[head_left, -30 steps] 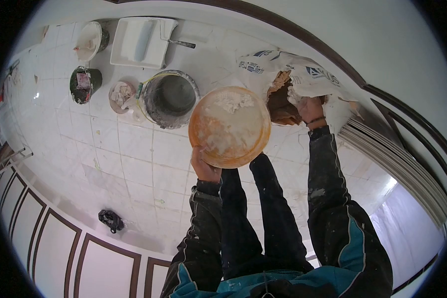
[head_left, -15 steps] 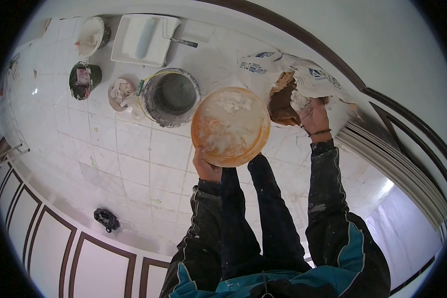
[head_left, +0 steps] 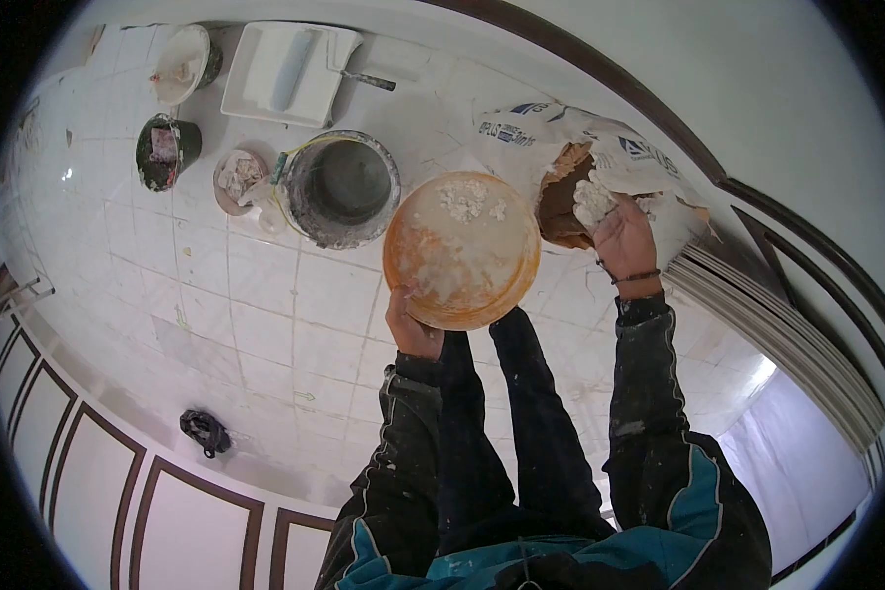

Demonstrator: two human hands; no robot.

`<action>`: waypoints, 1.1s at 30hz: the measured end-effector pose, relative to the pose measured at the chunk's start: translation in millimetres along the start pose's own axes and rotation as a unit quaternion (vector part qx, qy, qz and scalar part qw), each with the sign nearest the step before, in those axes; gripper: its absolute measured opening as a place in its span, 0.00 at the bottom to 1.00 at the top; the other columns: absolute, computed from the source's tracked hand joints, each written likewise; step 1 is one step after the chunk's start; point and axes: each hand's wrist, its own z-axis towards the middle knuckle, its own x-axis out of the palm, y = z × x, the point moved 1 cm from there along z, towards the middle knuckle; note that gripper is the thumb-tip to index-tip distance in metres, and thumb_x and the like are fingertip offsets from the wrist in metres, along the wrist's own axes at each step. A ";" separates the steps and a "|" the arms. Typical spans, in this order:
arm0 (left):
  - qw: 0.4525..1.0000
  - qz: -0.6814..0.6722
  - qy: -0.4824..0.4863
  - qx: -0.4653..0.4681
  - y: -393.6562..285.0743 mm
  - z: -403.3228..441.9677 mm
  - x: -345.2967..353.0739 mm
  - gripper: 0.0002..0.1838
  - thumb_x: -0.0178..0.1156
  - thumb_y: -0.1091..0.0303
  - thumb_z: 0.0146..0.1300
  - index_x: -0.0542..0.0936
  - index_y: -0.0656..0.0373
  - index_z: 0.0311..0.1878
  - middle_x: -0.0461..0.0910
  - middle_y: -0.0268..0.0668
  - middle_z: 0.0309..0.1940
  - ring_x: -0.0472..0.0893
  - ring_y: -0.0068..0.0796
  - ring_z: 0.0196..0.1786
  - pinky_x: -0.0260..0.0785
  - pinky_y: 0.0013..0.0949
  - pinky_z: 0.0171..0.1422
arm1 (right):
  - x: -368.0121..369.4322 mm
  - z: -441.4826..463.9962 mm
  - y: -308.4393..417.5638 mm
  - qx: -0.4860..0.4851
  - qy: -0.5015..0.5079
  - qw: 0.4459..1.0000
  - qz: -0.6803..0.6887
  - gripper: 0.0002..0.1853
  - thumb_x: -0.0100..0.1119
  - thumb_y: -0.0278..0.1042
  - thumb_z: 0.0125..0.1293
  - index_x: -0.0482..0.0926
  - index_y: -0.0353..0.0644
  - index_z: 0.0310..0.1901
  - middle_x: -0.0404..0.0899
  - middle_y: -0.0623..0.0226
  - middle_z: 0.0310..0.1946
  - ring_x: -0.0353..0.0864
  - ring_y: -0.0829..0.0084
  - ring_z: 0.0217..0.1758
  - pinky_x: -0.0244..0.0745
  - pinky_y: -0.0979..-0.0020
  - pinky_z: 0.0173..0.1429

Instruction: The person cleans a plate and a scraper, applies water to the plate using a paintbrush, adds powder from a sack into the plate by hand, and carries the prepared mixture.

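Note:
My left hand [head_left: 415, 324] grips the near rim of a round orange bowl [head_left: 529, 270], thumb over the edge. Milky liquid fills the bowl, and lumps of white powder [head_left: 464, 200] lie near its far side. At the torn mouth of a paper sack [head_left: 536, 126], my right hand [head_left: 623, 244] is closed around a handful of white powder [head_left: 592, 203]. Some of that powder shows past the fingers, and the sack's brown inner paper is behind it. The sack lies on its side.
Left of the bowl stands a large bucket [head_left: 391, 202] with grey residue. Beyond are a paint tray [head_left: 251, 88] with a roller [head_left: 293, 71], a dark green bucket [head_left: 189, 143] and small tubs. Long stacked strips [head_left: 787, 344] lie along the right wall. A black bag [head_left: 205, 431] rests lower left.
The white powder in the bowl has broken into smaller, separate lumps. My right hand has shifted slightly down at the sack's mouth, and more of its powder shows.

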 end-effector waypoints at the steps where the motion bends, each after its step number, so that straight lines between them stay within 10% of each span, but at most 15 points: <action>1: 1.000 0.004 0.001 -0.003 -0.5 -0.9 1.1 0.26 0.51 0.60 0.61 0.68 0.58 0.63 0.74 0.40 0.57 0.75 0.40 0.60 0.72 0.46 0.62 | 3.4 -2.5 -1.6 0.000 0.000 1.000 -0.001 0.16 0.50 0.27 0.70 0.71 0.33 0.57 0.77 0.57 0.55 0.78 0.60 0.59 0.76 0.60 0.63; 8: 1.000 0.010 0.013 0.009 1.3 -3.3 7.7 0.26 0.50 0.62 0.62 0.67 0.60 0.64 0.73 0.40 0.57 0.75 0.40 0.60 0.71 0.45 0.63 | 34.1 -23.6 -46.7 0.040 0.063 0.997 -0.032 0.18 0.47 0.29 0.71 0.70 0.31 0.59 0.76 0.53 0.57 0.76 0.61 0.61 0.70 0.59 0.67; 12: 1.000 -0.008 0.012 -0.004 6.8 -0.3 5.1 0.26 0.49 0.63 0.62 0.67 0.60 0.64 0.73 0.40 0.57 0.75 0.40 0.61 0.71 0.45 0.64 | 56.7 -35.9 -79.2 -0.115 0.073 0.937 -0.322 0.15 0.52 0.25 0.61 0.78 0.38 0.49 0.79 0.50 0.51 0.79 0.55 0.54 0.74 0.60 0.59; 14: 1.000 -0.001 0.012 -0.003 8.9 -0.8 7.5 0.26 0.50 0.63 0.62 0.68 0.60 0.63 0.74 0.40 0.57 0.75 0.40 0.61 0.70 0.46 0.64 | 62.8 -42.2 -88.2 -0.392 0.144 0.621 -0.663 0.16 0.52 0.24 0.60 0.77 0.38 0.50 0.79 0.51 0.50 0.80 0.55 0.50 0.76 0.61 0.54; 18: 1.000 -0.018 0.000 0.001 14.3 -0.4 5.9 0.25 0.50 0.63 0.62 0.68 0.61 0.62 0.75 0.41 0.56 0.75 0.41 0.60 0.69 0.46 0.65 | 66.1 -44.0 -135.0 -0.206 0.094 0.746 -0.626 0.10 0.50 0.19 0.65 0.77 0.33 0.46 0.79 0.64 0.45 0.79 0.73 0.48 0.76 0.75 0.50; 20: 1.000 -0.027 -0.003 -0.001 18.7 2.8 -1.4 0.25 0.50 0.63 0.61 0.68 0.63 0.62 0.74 0.42 0.57 0.75 0.42 0.60 0.68 0.46 0.65 | 89.4 -51.0 -130.2 -0.046 0.063 0.920 -0.384 0.09 0.51 0.20 0.64 0.77 0.33 0.45 0.79 0.64 0.43 0.79 0.75 0.44 0.76 0.77 0.47; 23: 1.000 -0.024 0.008 -0.009 18.8 4.8 -2.8 0.25 0.50 0.63 0.62 0.69 0.63 0.60 0.74 0.42 0.56 0.75 0.42 0.60 0.68 0.46 0.65 | 100.8 -53.0 -134.1 0.054 -0.011 0.989 -0.139 0.10 0.51 0.20 0.65 0.77 0.31 0.46 0.79 0.64 0.43 0.79 0.73 0.46 0.76 0.76 0.49; 24: 1.000 -0.025 0.008 -0.009 18.0 4.0 -0.4 0.25 0.50 0.63 0.62 0.69 0.63 0.60 0.74 0.42 0.56 0.75 0.42 0.60 0.68 0.46 0.65 | 98.7 -54.9 -129.7 0.054 -0.011 0.989 -0.140 0.10 0.51 0.20 0.65 0.77 0.31 0.46 0.79 0.64 0.43 0.79 0.73 0.46 0.76 0.76 0.49; 27: 1.000 -0.021 0.002 -0.001 15.7 1.7 4.4 0.24 0.50 0.62 0.62 0.69 0.64 0.59 0.75 0.42 0.56 0.75 0.42 0.60 0.68 0.46 0.65 | 88.8 -57.0 -124.5 -0.207 0.108 0.717 -0.657 0.11 0.49 0.21 0.66 0.74 0.30 0.49 0.78 0.63 0.45 0.78 0.73 0.50 0.76 0.75 0.52; 30: 1.000 -0.017 0.003 0.002 16.6 2.9 6.0 0.24 0.49 0.61 0.63 0.69 0.64 0.59 0.74 0.43 0.56 0.75 0.42 0.60 0.69 0.46 0.65 | 69.6 -48.5 -138.4 -0.141 0.036 0.913 -0.382 0.13 0.50 0.22 0.66 0.72 0.29 0.51 0.76 0.60 0.48 0.77 0.70 0.55 0.74 0.72 0.57; 33: 1.000 -0.018 -0.003 -0.001 17.8 5.2 0.2 0.25 0.49 0.61 0.63 0.68 0.65 0.60 0.74 0.44 0.57 0.75 0.42 0.60 0.69 0.45 0.64 | 85.6 -64.8 -122.4 -0.126 0.070 0.857 -0.494 0.14 0.51 0.22 0.66 0.71 0.32 0.53 0.75 0.59 0.52 0.76 0.69 0.57 0.73 0.71 0.61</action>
